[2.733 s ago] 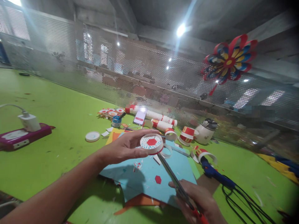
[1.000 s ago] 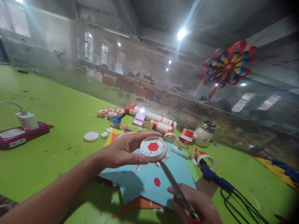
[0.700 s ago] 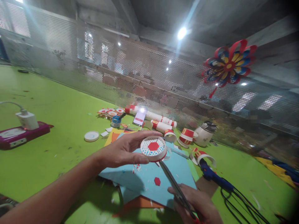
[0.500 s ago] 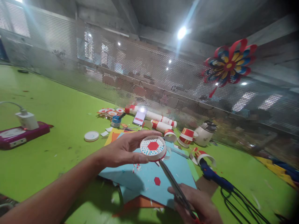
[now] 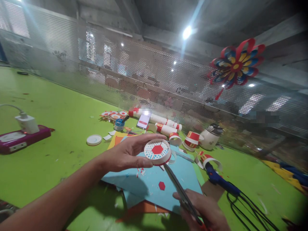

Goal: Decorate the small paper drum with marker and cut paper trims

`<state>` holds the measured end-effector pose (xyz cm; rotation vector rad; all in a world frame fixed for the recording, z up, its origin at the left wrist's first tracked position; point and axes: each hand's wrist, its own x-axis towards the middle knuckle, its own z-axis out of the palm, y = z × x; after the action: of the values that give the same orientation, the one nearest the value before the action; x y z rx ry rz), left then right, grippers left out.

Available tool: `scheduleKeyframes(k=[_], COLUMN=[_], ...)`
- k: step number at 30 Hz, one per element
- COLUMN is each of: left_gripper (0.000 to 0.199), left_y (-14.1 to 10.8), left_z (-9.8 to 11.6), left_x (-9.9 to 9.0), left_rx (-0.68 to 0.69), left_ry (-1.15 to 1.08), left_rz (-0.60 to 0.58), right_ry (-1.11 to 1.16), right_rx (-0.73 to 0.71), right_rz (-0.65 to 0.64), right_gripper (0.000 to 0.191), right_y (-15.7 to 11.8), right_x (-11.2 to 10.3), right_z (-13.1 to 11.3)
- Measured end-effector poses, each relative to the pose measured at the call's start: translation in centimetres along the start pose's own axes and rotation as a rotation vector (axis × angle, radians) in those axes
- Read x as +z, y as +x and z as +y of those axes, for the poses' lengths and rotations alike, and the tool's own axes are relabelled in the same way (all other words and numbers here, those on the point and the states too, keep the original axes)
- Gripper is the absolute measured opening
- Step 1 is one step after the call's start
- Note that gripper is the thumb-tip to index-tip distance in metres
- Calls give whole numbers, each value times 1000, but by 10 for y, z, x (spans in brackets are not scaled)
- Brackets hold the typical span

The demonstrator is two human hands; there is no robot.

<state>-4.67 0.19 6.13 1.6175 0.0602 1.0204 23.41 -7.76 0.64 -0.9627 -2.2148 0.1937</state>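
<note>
Between the thumb and fingers of my left hand point(image 5: 128, 153) is a shallow round paper cup base point(image 5: 157, 150). Its inside shows a red hexagon in the middle, blue dots and dark dividing lines. My right hand point(image 5: 202, 207) grips a pair of scissors point(image 5: 179, 189) by the handles, partly out of view at the bottom. The blades look closed, and their tips are at the lower rim of the cup base; whether they touch it I cannot tell. On the light blue paper point(image 5: 144, 189) below lies a loose red hexagon point(image 5: 162, 185), with small scraps nearby.
A blue glue gun point(image 5: 218, 179) with a black cord lies right. Behind are cut paper cups point(image 5: 192, 141), a phone point(image 5: 144, 120), a blue jar point(image 5: 119, 124) and a pale jug point(image 5: 211, 137). A white lid point(image 5: 94, 140) and purple power strip point(image 5: 26, 138) are left.
Hardly anything differs. The cup base and the scissors have shifted very slightly, and both hands keep their hold.
</note>
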Motion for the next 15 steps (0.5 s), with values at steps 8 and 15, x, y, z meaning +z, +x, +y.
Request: scheduleKeyframes(k=[8, 15], left_gripper=[55, 53], left_y=[0, -2], left_z=[0, -1], left_x=[2, 3], left_rx=[-8, -48], left_ry=[-57, -46], left_rz=[-19, 58], right_ry=[-113, -101], right_rx=[-63, -12], right_rz=[110, -4], right_gripper=[21, 32], right_y=[-3, -6], right_x=[7, 4], right_z=[-10, 9])
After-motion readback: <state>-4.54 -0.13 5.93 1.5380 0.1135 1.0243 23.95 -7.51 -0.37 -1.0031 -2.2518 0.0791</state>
